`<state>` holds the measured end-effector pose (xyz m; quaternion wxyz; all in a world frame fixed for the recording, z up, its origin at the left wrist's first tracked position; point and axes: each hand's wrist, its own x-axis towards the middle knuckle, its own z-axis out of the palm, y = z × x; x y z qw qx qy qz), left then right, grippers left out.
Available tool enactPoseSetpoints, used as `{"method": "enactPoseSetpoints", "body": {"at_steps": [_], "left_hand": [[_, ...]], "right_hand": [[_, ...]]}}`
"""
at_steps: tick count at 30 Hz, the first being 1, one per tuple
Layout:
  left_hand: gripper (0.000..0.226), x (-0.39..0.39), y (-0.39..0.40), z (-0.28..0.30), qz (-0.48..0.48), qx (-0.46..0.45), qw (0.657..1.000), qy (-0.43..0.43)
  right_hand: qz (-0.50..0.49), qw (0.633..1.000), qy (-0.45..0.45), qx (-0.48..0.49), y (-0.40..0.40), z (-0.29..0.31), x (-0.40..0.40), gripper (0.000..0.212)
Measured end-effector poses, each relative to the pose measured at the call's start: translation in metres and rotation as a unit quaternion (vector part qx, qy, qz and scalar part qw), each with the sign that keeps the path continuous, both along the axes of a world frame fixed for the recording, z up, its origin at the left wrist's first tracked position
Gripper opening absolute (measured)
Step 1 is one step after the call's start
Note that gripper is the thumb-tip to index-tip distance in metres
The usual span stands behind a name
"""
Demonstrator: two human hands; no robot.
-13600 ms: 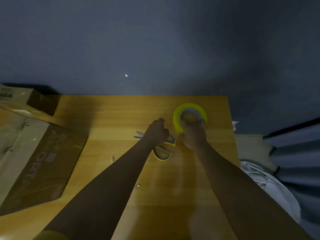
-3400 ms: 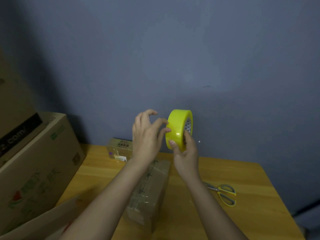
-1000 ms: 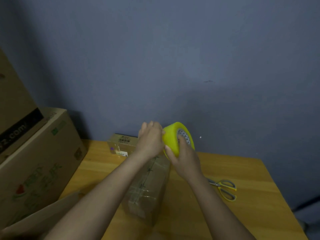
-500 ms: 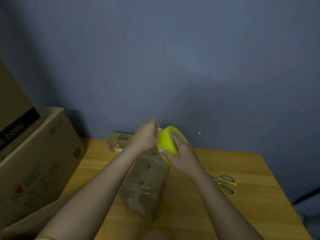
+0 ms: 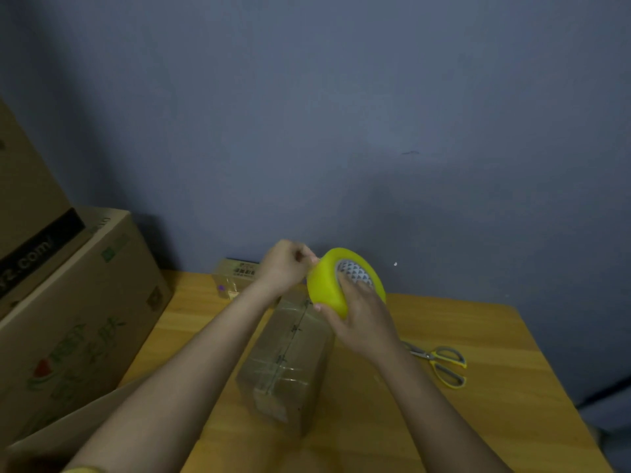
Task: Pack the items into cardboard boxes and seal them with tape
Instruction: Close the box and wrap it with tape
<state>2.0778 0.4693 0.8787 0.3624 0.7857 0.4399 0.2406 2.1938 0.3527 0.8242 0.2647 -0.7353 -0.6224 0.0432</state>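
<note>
Our right hand (image 5: pixel 358 315) grips the tape (image 5: pixel 336 281) above the box (image 5: pixel 286 356) on the table (image 5: pixel 478 421); our left hand (image 5: pixel 286 264) pinches at its edge. The free end could tear or restick if it slips.

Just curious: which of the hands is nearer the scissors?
Right. The right hand, gripping the tape roll, is just left of the scissors; the left hand is farther left, beyond the roll.
</note>
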Motion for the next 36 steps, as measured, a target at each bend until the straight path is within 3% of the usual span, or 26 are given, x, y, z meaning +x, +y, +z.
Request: {"method": "enactPoseSetpoints", "body": {"at_steps": [2, 3, 7, 14, 17, 20, 23, 26, 30, 33, 36], "left_hand": [[0.013, 0.004, -0.006, -0.006, 0.023, 0.11, 0.989, 0.095], [0.011, 0.006, -0.009, -0.008, 0.032, 0.147, 0.983, 0.102], [0.01, 0.012, -0.007, -0.011, 0.026, 0.183, 0.982, 0.024], [0.012, 0.015, -0.007, -0.016, -0.01, 0.202, 0.979, -0.04], [0.013, 0.01, -0.006, -0.011, -0.006, 0.214, 0.97, -0.112], [0.013, 0.006, 0.001, -0.002, -0.056, 0.143, 0.98, -0.13], [0.011, 0.015, 0.006, 0.004, -0.027, 0.047, 0.986, -0.158], [0.011, 0.028, 0.012, 0.013, -0.003, 0.067, 0.985, -0.157], [0.012, 0.033, 0.029, 0.007, 0.065, 0.063, 0.99, -0.11], [0.01, 0.029, 0.031, -0.006, 0.136, 0.019, 0.985, -0.109], [0.017, 0.022, 0.038, -0.023, 0.202, -0.072, 0.966, -0.146]], "right_hand": [[-0.016, 1.0, 0.021, -0.01, 0.004, 0.002, -0.002, 0.079], [-0.025, 0.999, 0.036, -0.021, 0.008, 0.004, -0.002, 0.081], [-0.048, 0.993, 0.081, -0.068, 0.019, 0.013, 0.0, 0.085], [-0.042, 0.992, 0.097, -0.068, 0.024, 0.016, 0.01, 0.08], [-0.071, 0.986, 0.141, -0.062, 0.026, 0.01, 0.019, 0.071], [-0.069, 0.974, 0.209, -0.048, 0.018, 0.003, 0.036, 0.048], [-0.07, 0.951, 0.302, 0.002, 0.012, 0.0, 0.038, 0.045], [-0.07, 0.905, 0.419, -0.004, 0.009, 0.005, 0.038, 0.053], [-0.033, 0.866, 0.498, 0.022, 0.004, 0.005, 0.056, 0.034], [-0.048, 0.893, 0.447, 0.024, 0.006, 0.006, 0.072, 0.019], [-0.087, 0.941, 0.321, -0.06, 0.008, -0.003, 0.085, 0.045]]}}
